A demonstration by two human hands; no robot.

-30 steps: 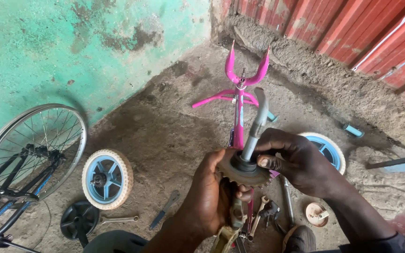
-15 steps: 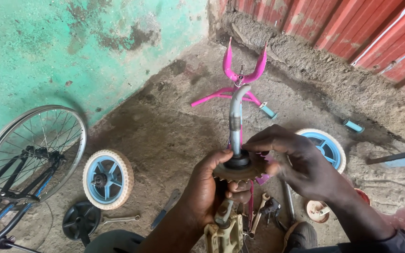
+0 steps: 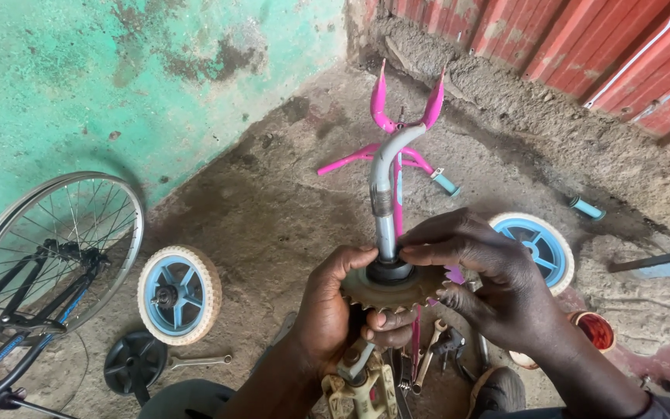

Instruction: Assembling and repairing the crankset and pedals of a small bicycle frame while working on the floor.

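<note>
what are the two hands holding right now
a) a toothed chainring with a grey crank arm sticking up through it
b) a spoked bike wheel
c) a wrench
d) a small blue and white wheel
a: the left hand grips the rusty toothed chainring from below, and the right hand pinches the dark nut at its centre, with the grey crank arm rising from it. The spoked wheel and the small blue wheel lie untouched on the ground.

No packages, labels, signs or screens show anywhere in this view. The nearest thing to a container is a small round open pot (image 3: 592, 335) with red contents, standing on the dirt floor at the lower right; it carries no visible label or wrapper.
</note>
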